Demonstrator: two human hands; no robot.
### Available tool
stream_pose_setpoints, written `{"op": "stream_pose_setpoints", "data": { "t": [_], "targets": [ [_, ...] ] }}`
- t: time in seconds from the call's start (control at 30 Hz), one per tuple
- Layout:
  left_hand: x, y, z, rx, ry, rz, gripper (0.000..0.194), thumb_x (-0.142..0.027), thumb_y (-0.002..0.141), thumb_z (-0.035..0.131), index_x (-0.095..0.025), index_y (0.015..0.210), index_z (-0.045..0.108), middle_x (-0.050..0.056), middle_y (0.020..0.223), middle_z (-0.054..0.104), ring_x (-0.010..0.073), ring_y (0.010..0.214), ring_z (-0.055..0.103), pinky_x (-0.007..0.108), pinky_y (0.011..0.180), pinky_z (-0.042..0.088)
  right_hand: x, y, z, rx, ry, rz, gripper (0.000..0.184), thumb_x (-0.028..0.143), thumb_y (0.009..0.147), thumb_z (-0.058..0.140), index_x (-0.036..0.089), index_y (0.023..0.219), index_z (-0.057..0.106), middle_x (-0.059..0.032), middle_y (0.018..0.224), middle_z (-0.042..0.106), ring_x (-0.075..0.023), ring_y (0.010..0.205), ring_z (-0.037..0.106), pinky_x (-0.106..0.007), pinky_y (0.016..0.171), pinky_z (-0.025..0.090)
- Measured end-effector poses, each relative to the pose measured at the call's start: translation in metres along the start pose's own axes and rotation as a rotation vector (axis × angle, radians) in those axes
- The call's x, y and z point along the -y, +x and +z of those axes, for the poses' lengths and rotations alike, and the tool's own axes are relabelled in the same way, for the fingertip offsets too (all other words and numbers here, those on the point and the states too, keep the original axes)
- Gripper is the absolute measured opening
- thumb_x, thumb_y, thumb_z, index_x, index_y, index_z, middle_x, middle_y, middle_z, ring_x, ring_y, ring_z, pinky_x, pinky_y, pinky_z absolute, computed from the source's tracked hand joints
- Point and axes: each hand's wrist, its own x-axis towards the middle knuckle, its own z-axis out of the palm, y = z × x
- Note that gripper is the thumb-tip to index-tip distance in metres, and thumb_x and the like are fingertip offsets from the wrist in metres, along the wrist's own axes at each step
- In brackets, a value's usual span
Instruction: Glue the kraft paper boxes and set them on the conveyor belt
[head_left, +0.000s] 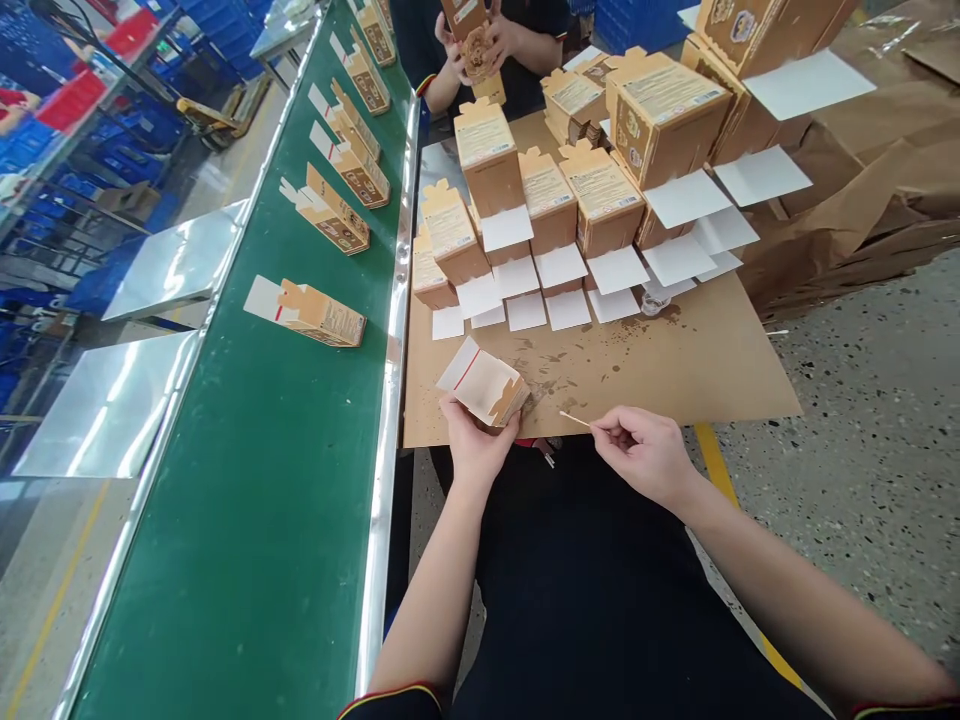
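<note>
My left hand (478, 442) is closed around a small brown cardboard box (486, 385) near the front edge of the cardboard-topped table. The box is tilted, and its white end flap with a thin red line points up and left. Pinched in my right hand (637, 448) is a cotton swab (574, 418), its tip pointing left toward the box but apart from it. Dark wet-looking spots mark the cardboard sheet (697, 370) beyond my hands. A small clear dish (655, 302) sits partly under the white flaps of the stacked boxes (551, 195).
Left of me runs a green conveyor belt (300, 480) with a metal rail (386, 440), carrying several upright open boxes (322, 315). Across the table another person's hands (502, 40) hold a box. Brown paper (862, 180) is piled at the right, above a speckled floor.
</note>
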Motion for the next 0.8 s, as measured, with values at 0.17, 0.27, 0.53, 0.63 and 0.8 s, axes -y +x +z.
{"op": "stream_pose_setpoints", "data": {
  "t": [0.17,0.27,0.53,0.63,0.8],
  "targets": [
    [0.003,0.01,-0.005,-0.023,-0.037,0.036,0.091,-0.032,0.062,0.112,-0.029,0.131,0.053,0.012,0.136,0.067,0.0377,0.139,0.072,0.052,0.116,0.062,0.002,0.007,-0.004,-0.015,0.023,0.014,0.03,0.039,0.1,0.072,0.024,0.073,0.07,-0.0002,0.062,0.065,-0.0141,0.053,0.056,-0.027,0.051,0.049],
    [0.006,0.027,-0.044,-0.157,-0.097,0.066,0.096,-0.037,0.061,0.114,-0.029,0.133,0.052,0.013,0.142,0.069,0.0363,0.14,0.073,0.055,0.121,0.06,-0.004,0.007,-0.009,-0.039,0.049,0.036,0.029,0.041,0.099,0.075,0.024,0.076,0.074,-0.0005,0.064,0.067,-0.0147,0.055,0.06,-0.027,0.052,0.052],
    [0.028,0.076,-0.196,-0.505,-0.031,0.038,0.097,-0.034,0.051,0.114,-0.03,0.116,0.042,0.012,0.145,0.063,0.0301,0.136,0.073,0.056,0.126,0.055,-0.022,0.007,-0.014,-0.08,0.054,0.043,0.028,0.047,0.099,0.081,0.027,0.079,0.078,-0.0005,0.065,0.07,-0.0169,0.055,0.064,-0.029,0.052,0.057],
    [0.037,0.085,-0.207,-0.506,-0.011,-0.031,0.1,-0.033,0.048,0.114,-0.03,0.113,0.039,0.013,0.146,0.06,0.0309,0.139,0.07,0.056,0.126,0.054,-0.02,0.014,-0.012,-0.076,0.051,0.005,0.026,0.045,0.099,0.08,0.028,0.08,0.079,-0.001,0.067,0.071,-0.0177,0.055,0.065,-0.031,0.052,0.058],
    [0.038,0.061,-0.2,-0.644,0.191,-0.015,0.101,-0.03,0.054,0.11,-0.029,0.127,0.04,0.015,0.149,0.053,0.0343,0.153,0.056,0.058,0.136,0.041,-0.027,0.015,-0.03,-0.148,-0.01,0.032,0.035,0.055,0.098,0.082,0.026,0.08,0.08,-0.0047,0.069,0.073,-0.0212,0.057,0.069,-0.036,0.056,0.061]
  ]
}}
